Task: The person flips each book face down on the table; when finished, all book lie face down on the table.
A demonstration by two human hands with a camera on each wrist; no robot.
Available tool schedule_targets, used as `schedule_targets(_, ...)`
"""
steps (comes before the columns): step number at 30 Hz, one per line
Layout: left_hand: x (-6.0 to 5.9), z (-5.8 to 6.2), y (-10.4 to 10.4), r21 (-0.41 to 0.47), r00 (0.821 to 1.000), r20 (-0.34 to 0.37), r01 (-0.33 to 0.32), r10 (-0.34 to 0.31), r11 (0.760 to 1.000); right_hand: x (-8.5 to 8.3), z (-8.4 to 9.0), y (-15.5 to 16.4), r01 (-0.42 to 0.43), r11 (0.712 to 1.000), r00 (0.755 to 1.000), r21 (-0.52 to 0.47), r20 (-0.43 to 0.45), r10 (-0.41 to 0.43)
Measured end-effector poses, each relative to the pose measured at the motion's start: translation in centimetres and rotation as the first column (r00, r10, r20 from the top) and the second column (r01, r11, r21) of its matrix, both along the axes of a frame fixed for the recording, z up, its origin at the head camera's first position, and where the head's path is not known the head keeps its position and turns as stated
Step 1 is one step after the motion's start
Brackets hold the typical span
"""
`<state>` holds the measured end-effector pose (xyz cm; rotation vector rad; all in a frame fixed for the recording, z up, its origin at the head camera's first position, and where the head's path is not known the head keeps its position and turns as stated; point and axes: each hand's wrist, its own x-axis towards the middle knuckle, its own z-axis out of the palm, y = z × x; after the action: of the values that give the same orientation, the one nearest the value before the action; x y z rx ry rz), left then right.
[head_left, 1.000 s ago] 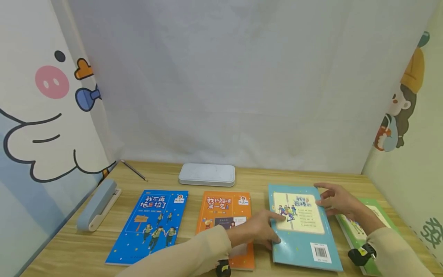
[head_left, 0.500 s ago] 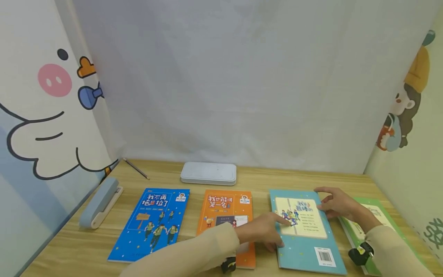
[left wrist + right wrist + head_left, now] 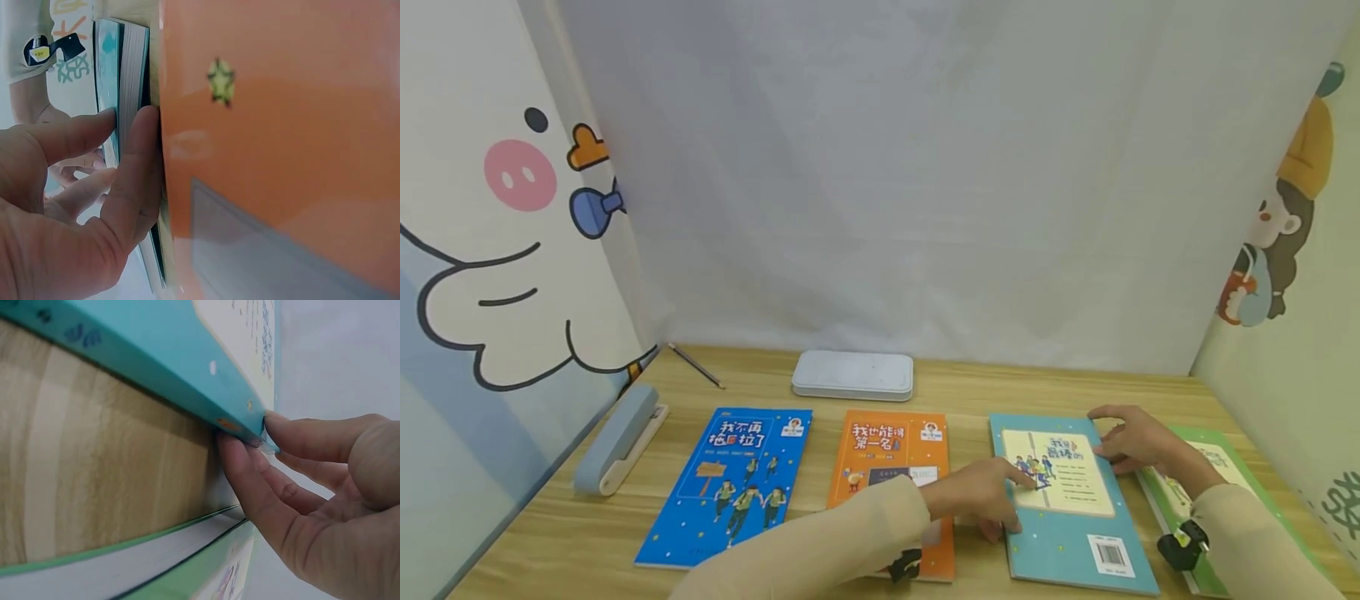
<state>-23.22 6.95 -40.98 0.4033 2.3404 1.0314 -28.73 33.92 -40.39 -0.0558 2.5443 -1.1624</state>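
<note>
A teal book (image 3: 1060,533) lies back cover up, its barcode near the bottom right corner. My left hand (image 3: 981,496) holds its left side, one finger reaching over the cover and another digit at the page edge. At the far right corner, my right hand (image 3: 1142,442) grips the book between its digits; the right wrist view shows fingertips (image 3: 234,447) against the spine and at the corner. Under my left forearm an orange book (image 3: 887,425) is partly covered. A green book (image 3: 1210,458) lies beneath my right forearm, partly hidden.
A blue book (image 3: 730,483) lies left of the orange one. Farther left stands a blue-grey stapler (image 3: 621,442), with a pencil (image 3: 696,365) behind. A pale pencil case (image 3: 853,375) sits near the table's back edge, before a white curtain (image 3: 887,208).
The teal book has slid a little toward me and to the right, with both hands moving along on it. The other books stay where they were; the head view shifted slightly.
</note>
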Motion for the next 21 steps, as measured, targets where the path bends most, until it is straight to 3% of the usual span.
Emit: schedule_targets(21,-0.6,0.0,0.3,-0.069,0.999,-0.007,0.046,-0.047,0.997,0.0,0.4,-1.3,0.03,0.992,0.999,0.122,0.009,-0.032)
